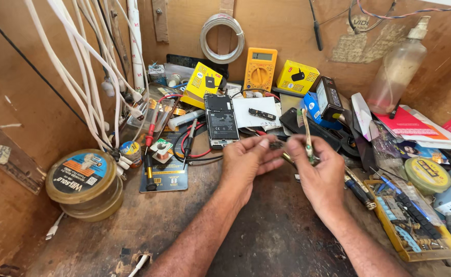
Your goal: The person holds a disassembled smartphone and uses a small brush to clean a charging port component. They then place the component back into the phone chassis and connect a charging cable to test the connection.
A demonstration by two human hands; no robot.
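My left hand (247, 160) pinches a small dark part (276, 145) between thumb and fingertips above the wooden bench. Close beside it, my right hand (319, 168) grips a small brush (307, 134) with a pale handle, its bristle end pointing up. The two hands nearly touch over the middle of the bench. Just behind them lies an opened phone (220, 120) with its back off and its dark inside showing. A small dark strip part (262, 114) rests on a white sheet to the phone's right.
A yellow multimeter (260, 69), yellow boxes (298, 76), a spray bottle (397, 66) and white cables (87, 77) crowd the back. Round tins (82, 177) sit left, a soldering iron (148, 154) beside them, a yellow tool tray (415, 225) right.
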